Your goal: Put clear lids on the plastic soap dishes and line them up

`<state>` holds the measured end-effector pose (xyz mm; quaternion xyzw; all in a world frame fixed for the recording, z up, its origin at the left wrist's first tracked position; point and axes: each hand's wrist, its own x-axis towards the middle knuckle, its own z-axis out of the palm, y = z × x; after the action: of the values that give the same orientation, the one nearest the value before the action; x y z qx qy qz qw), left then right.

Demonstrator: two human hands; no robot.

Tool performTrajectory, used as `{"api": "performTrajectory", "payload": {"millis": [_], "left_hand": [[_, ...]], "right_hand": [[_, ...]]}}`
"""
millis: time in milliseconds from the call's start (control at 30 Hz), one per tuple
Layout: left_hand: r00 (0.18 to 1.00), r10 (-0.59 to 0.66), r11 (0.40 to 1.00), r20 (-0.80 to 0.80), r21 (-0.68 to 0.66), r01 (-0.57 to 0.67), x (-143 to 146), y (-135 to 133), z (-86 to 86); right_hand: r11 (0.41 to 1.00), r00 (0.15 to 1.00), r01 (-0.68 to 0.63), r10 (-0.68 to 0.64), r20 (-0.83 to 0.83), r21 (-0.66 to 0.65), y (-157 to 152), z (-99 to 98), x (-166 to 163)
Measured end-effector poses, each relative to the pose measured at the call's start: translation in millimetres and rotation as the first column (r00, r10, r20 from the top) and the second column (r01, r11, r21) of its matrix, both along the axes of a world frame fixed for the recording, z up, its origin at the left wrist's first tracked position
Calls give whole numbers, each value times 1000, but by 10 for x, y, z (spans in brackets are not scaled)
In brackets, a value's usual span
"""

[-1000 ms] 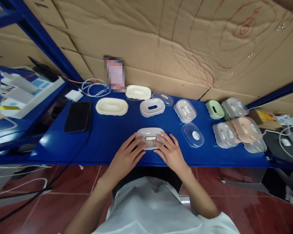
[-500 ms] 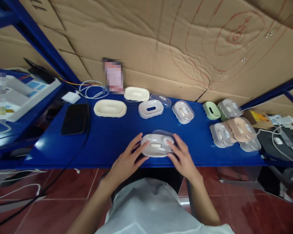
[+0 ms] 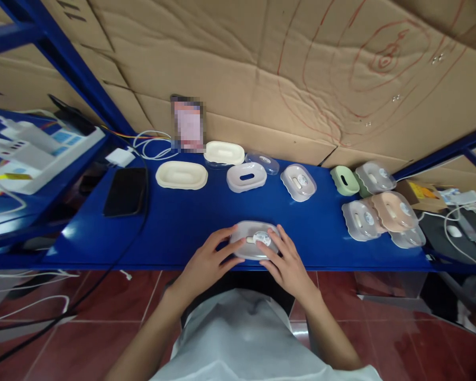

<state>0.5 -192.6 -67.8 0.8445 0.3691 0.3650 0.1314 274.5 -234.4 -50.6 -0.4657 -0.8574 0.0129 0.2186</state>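
A pale soap box with a clear lid (image 3: 254, 239) on top lies near the front edge of the blue shelf (image 3: 174, 222). My left hand (image 3: 208, 260) grips its left end, fingers curled round the rim. My right hand (image 3: 287, 262) presses on its right end, fingers over the lid. A round white sticker shows through the lid. Further back lie a cream tray (image 3: 181, 174), a cream box (image 3: 224, 152), a pale slotted insert (image 3: 246, 177) and a lidded box (image 3: 299, 182).
A black phone (image 3: 126, 191) and white cables (image 3: 150, 145) lie at the shelf's left. Several lidded soap boxes, green (image 3: 344, 180) and peach (image 3: 392, 210) among them, cluster at the right. Cardboard lines the wall behind. Red floor tiles show below the shelf edge.
The clear lid that lay to the right of the box a second ago has been brought over and now sits on top of the box between both hands.
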Motion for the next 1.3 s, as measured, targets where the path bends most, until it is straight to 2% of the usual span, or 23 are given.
{"api": "performTrajectory", "payload": {"millis": [133,233,300,367,433,467,533,600,700,767,833,900,1000,1067,1133,1200,1300], "left_hand": [[996,-2,993,-92,-119,-9,32,-10,43],[981,71,989,-180,-114,-92,-58,33,89],[952,195,977,-236,-37,-210,-180,118,119],[896,345,934,-281,13,-356,-323,255,142],[839,434,887,-327,-10,-463,-454,424,153],[825,438,874,-356,-45,-484,-504,511,154],[817,410,858,-406,-130,-496,-566,663,149],[813,383,842,-439,-195,-502,-582,770,146],[808,384,839,-446,-196,-507,-565,851,166],[808,408,853,-424,-139,-503,-552,866,197],[817,418,871,-397,-82,-485,-525,836,230],[846,382,901,-373,-54,-431,-453,726,251],[923,189,977,-334,-32,-211,-225,392,240],[944,-41,999,-328,-44,28,-31,124,208],[937,-168,986,-306,-31,166,128,-84,174],[939,-190,979,-286,19,204,198,-178,152],[955,-73,992,-286,77,99,130,-132,141]], "right_hand": [[1000,1000,29,-29,-6,6,32,30,169],[981,982,191,-191,-1,28,41,13,579],[925,927,372,-374,7,82,42,-16,923],[845,856,514,-517,-17,148,70,-35,1219],[799,819,571,-569,-67,191,139,-24,1378],[792,817,575,-569,-91,206,188,-6,1392],[806,835,550,-537,-120,220,304,53,1291],[860,881,473,-459,-112,191,438,125,1058],[971,972,236,-235,-27,43,696,224,609],[996,996,79,-77,34,-43,927,264,337],[997,997,-12,18,74,-70,1189,279,131],[997,991,-21,29,127,-69,1431,276,2],[997,978,41,-27,207,-62,1626,270,-62],[996,975,71,-59,215,-50,1606,278,-37],[994,980,102,-95,177,-29,1488,288,29],[992,987,123,-119,105,-29,1315,287,119],[990,991,131,-130,30,-60,1047,246,262]]}}
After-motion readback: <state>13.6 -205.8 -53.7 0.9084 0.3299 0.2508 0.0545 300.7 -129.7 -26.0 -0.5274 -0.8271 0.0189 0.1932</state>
